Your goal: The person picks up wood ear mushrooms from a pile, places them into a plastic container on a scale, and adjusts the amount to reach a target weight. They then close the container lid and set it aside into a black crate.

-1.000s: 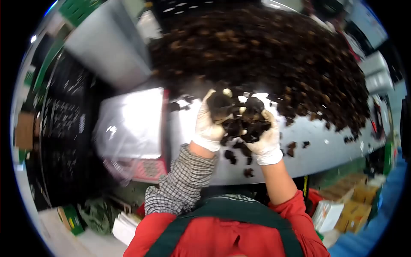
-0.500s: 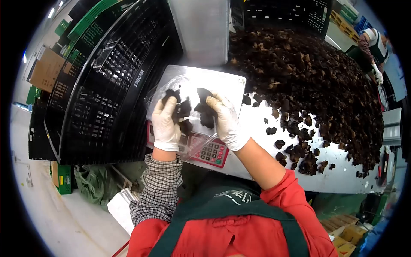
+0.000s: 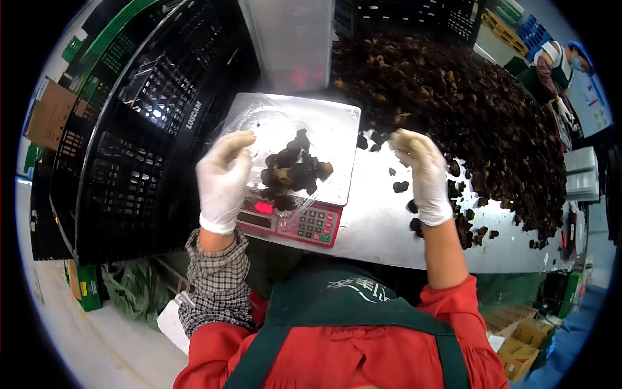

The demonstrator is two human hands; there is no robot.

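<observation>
A digital scale (image 3: 337,170) with a red keypad front stands on the metal table, a clear plastic tray or film (image 3: 249,120) on its plate. Dark, curled fungus-like pieces (image 3: 295,170) lie in a small heap on that plastic. My left hand (image 3: 223,181), in a white glove, is at the scale's left edge, fingers curved and apart from the thumb, holding nothing. Right of the scale, over the table, is my right hand (image 3: 424,175), also gloved. Its fingers are bent close together near the large dark pile (image 3: 479,117); whatever is in them, if anything, is hidden.
Black crates (image 3: 155,129) stand upright along the left. A translucent container (image 3: 288,45) is behind the scale. Loose dark pieces lie on the metal table (image 3: 382,227). At the far right a person (image 3: 551,71) in an apron and gloves stands beyond the pile.
Both hands have moved apart, the left one to the scale's left edge and the right one off the scale to the right. The dark pieces they were handling now lie heaped on the plastic.
</observation>
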